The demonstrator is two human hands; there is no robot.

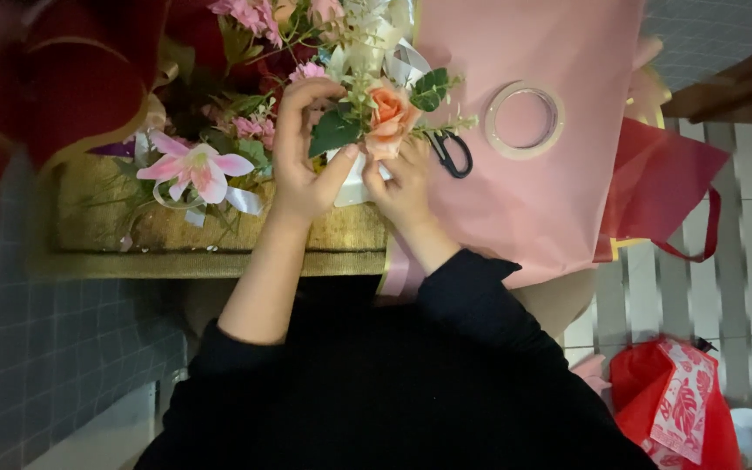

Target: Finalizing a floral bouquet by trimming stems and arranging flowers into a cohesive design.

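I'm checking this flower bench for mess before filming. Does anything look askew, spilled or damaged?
Nothing looks spilled or damaged. Both hands, left hand and right hand, hold the bouquet at its white wrap. The scissors are partly tucked under the foliage, and the tape roll lies flat on the pink paper.

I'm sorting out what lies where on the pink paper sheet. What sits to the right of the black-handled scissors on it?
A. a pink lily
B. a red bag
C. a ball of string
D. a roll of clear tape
D: a roll of clear tape lies flat on the pink paper sheet, just right of the scissors.
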